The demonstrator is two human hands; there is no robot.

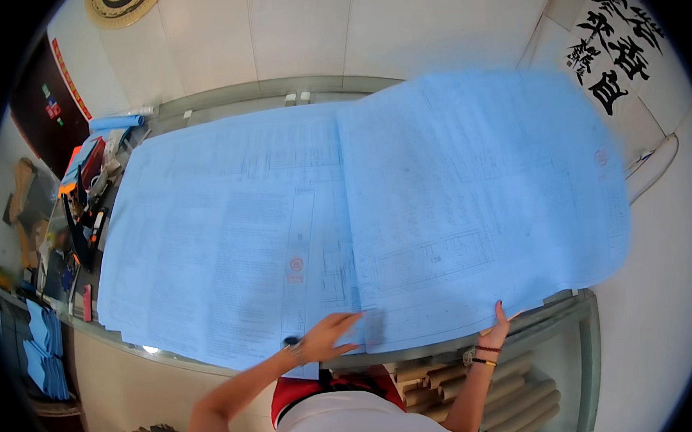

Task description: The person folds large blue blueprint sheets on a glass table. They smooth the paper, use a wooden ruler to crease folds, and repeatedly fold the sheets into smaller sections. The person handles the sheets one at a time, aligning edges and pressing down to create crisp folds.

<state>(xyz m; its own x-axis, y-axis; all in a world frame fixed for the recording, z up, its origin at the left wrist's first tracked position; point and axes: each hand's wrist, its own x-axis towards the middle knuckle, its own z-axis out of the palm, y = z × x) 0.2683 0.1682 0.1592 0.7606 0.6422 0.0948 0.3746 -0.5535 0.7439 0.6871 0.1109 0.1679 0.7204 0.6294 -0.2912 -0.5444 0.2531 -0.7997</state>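
A long table with grey-green metal frame (339,82) stands by a wall of white tiles (297,31); under it, brown cardboard tubes (520,406) are lying. Over the table spread two large light-blue printed paper sheets, the left one (205,223) and the right one (484,170), meeting in front of the person. The left hand (330,339) is released, its fingers extended over this meeting line, near the close edge. The right hand (493,335) is at the right sheet's near edge, thumb upward; whether it grasps, I cannot tell. The right sheet, blurred, reaches beyond the table's right end, where there is open room. Black-and-orange tools (84,222) crowd the left end.
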